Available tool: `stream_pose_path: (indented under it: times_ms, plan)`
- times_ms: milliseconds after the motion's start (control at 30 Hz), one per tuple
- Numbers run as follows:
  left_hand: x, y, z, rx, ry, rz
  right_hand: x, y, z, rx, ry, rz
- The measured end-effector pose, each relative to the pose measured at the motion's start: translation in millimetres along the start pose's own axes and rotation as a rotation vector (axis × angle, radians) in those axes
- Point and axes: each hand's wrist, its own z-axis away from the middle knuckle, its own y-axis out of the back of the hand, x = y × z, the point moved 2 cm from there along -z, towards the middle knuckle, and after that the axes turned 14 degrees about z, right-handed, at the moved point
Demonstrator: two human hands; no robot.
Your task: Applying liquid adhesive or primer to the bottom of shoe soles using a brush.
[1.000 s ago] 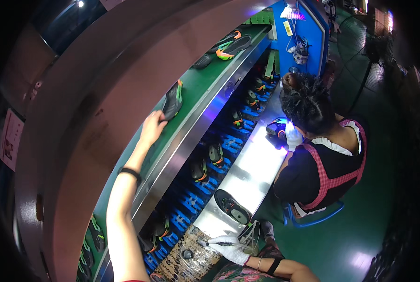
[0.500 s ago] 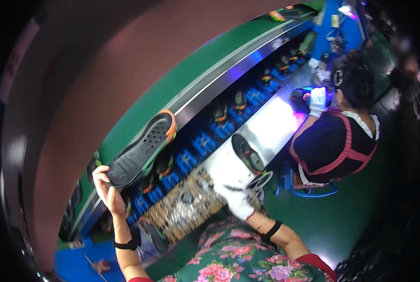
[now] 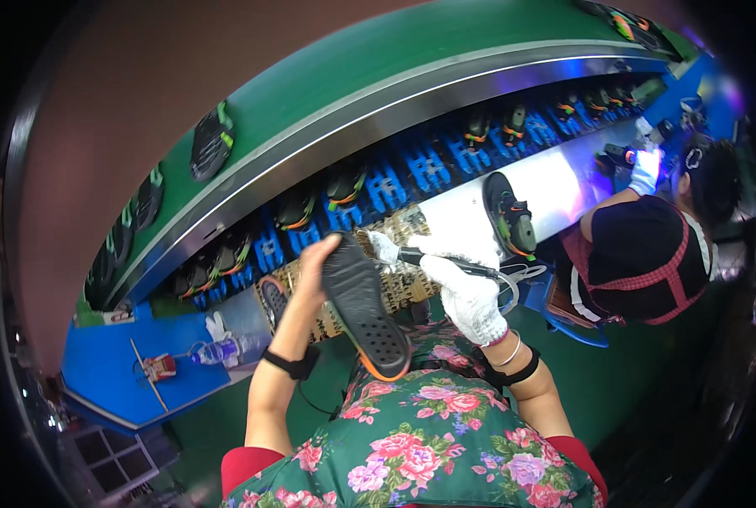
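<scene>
My bare left hand (image 3: pixel 312 269) grips a black shoe sole (image 3: pixel 363 292) with an orange edge and a cluster of holes at its lower end. The sole is held tilted in front of my body. My right hand (image 3: pixel 471 306), in a white knitted glove, is closed round a black-handled tool (image 3: pixel 446 261) with a pale tip. That tip lies close to the sole's upper part; whether they touch I cannot tell. A white tube or cord (image 3: pixel 518 284) loops beside the glove. Under both hands is a stained, patterned work surface (image 3: pixel 327 317).
A green conveyor belt (image 3: pixel 310 80) carries black shoes (image 3: pixel 213 142). Below it, several shoes stand on a rack of blue holders (image 3: pixel 386 190). A strapped shoe (image 3: pixel 507 213) lies on the white bench at right. A co-worker (image 3: pixel 649 254) sits beyond it. A bottle (image 3: pixel 215 350) lies at left.
My left hand has brought the sole from over the belt's edge down and right, before my body. My right hand has moved up beside it. The view has turned.
</scene>
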Motion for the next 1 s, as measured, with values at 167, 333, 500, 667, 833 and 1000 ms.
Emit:
stream_pose_path:
  times_ms: [167, 333, 500, 667, 833, 1000]
  plan:
    - [-76.9, -17.2, 24.9, -0.215, 0.276, 0.452, -15.1, -21.2, -3.3, -0.136, -0.379, -0.783]
    - [-103.7, -43.1, 66.4, -0.575, 0.483, 0.572, -16.5, -23.4, -2.3, -0.063, -0.396, -0.701]
    - [-81.6, -59.3, 55.8, -0.258, 0.386, 0.689, -24.1, -6.8, -12.7, -0.246, -0.555, -0.705]
    - [-52.5, -88.3, 51.1, -0.637, 0.182, 0.861, -22.9, -15.3, -17.6, -0.155, -0.258, -0.514]
    - [-41.9, -107.3, 55.5, -0.125, -0.058, 0.747, -31.6, 0.1, -48.5, 0.122, 0.257, -0.069]
    - [-51.4, -125.9, 54.2, 0.018, -0.148, 0.544, -34.3, 0.2, -48.7, 0.093, 0.267, -0.026]
